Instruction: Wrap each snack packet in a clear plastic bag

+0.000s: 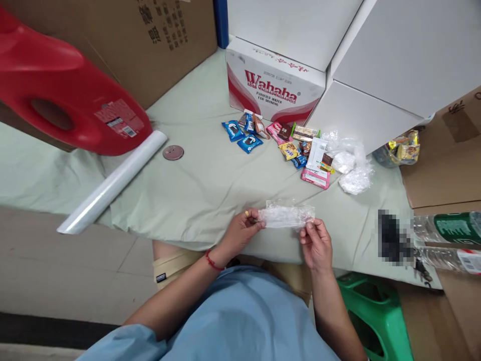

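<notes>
A flattened clear plastic bag [286, 215] is stretched between my two hands, just above the front part of the cloth-covered table. My left hand [245, 229] pinches its left end between thumb and fingers. At the right end, my right hand [316, 241] pinches the lower corner, with its other fingers curled in. Beyond the bag lie several small snack packets, among them a blue packet [250, 143], a yellow packet [289, 151] and a pink packet [315, 178]. Crumpled clear plastic bags [353, 170] lie to their right.
A roll of film [112, 183] crosses the table's left edge, near a red jug [75, 90] and a round brown disc [173, 152]. A Wahaha carton [276, 82] stands behind. To the right are a snack-filled container [398, 150], bottles [456, 228] and a green stool [379, 311].
</notes>
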A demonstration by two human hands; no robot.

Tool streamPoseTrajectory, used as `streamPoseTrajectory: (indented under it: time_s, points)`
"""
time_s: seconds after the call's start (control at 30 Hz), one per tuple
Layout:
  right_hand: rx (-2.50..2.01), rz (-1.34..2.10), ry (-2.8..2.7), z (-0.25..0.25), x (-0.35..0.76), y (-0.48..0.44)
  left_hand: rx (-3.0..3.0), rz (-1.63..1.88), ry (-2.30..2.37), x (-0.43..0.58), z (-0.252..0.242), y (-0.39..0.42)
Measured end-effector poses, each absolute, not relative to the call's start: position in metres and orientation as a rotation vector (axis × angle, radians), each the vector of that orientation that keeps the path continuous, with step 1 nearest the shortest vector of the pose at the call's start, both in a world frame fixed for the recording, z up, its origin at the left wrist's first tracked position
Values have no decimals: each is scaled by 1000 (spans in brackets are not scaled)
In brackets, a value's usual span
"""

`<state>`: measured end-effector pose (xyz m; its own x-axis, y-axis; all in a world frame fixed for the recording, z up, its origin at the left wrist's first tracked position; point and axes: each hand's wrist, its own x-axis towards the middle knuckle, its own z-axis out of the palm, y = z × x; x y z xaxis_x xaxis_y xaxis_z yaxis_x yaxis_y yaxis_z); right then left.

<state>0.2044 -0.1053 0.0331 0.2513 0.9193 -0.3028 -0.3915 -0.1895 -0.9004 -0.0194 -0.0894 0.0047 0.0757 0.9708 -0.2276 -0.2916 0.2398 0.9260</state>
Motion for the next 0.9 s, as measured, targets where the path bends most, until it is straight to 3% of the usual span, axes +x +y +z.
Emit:
streamPoseTrajectory:
  time_s: [0.3,0.53,0.9]
  points:
    - [-1188,1250,-1176,19,202,-106,966,1114,706,-27,2,-104]
    - [-1173,1139,-1384,16,212,-105,1179,1065,1095,-15,16,-103]
    - [-1364,972,-1338,26,270,-104,458,1253,1003,-27,18,-94]
